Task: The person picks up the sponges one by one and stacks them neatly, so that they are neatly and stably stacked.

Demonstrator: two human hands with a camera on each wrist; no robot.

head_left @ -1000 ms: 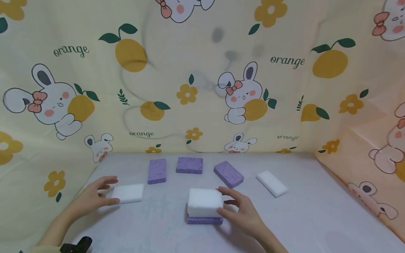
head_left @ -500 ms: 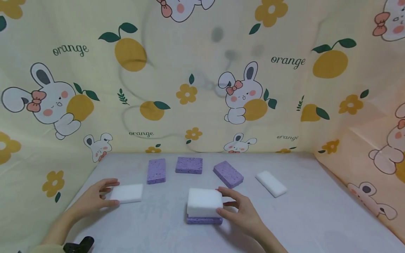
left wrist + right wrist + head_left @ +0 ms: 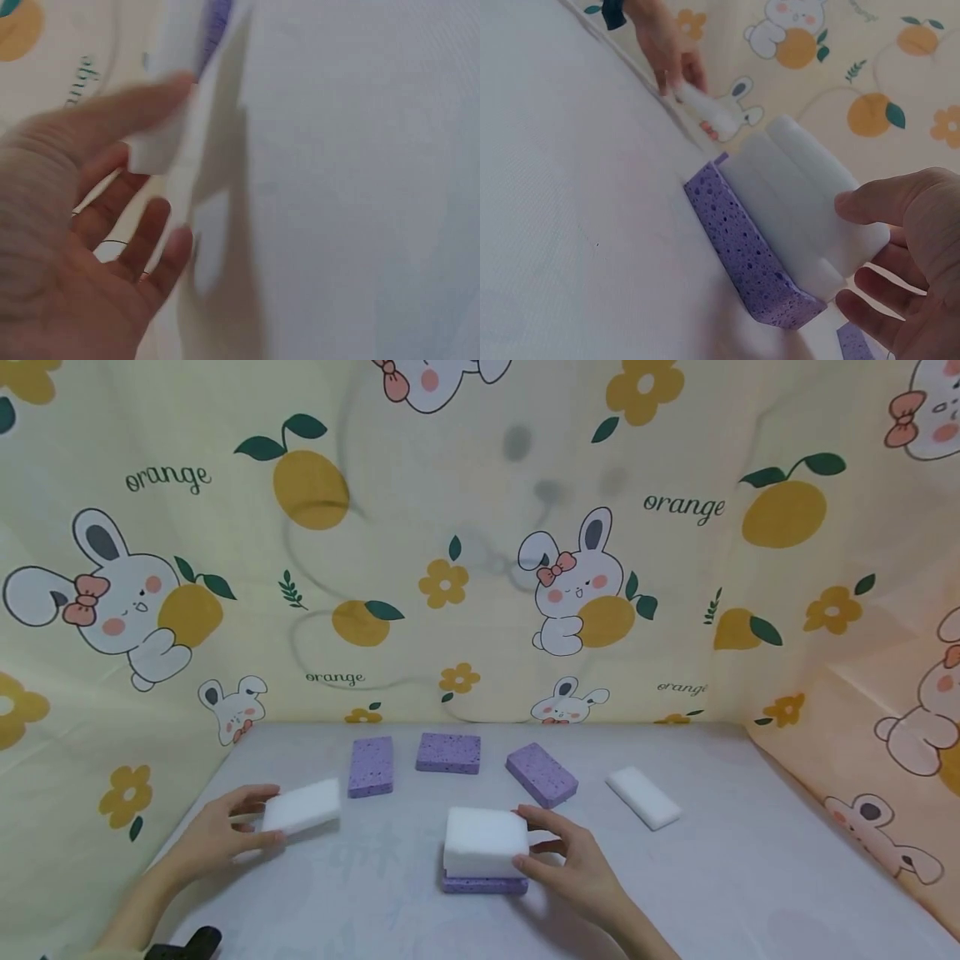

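Note:
My left hand [image 3: 212, 837] pinches a white sponge [image 3: 303, 807] at its left end, thumb at the near side and fingers at the far side. That sponge is tilted and raised off the table, its right end higher. At the middle front, white sponges [image 3: 486, 842] lie stacked on a purple speckled sponge [image 3: 486, 886]. My right hand [image 3: 576, 864] holds the right side of the top white sponge between thumb and fingers. The right wrist view shows the layered white sponges [image 3: 802, 202] over the purple base sponge [image 3: 739, 240].
Behind the stack lie three purple sponges: one at left [image 3: 371, 767], one in the middle [image 3: 448, 752] and an angled one [image 3: 542, 774]. Another white sponge [image 3: 642, 797] lies at the right. A patterned curtain [image 3: 480, 610] borders the pale table [image 3: 750, 877] at the back and sides.
My left hand has lifted the white sponge off the table, and its right end has tipped up. My right hand and the stack have stayed in place.

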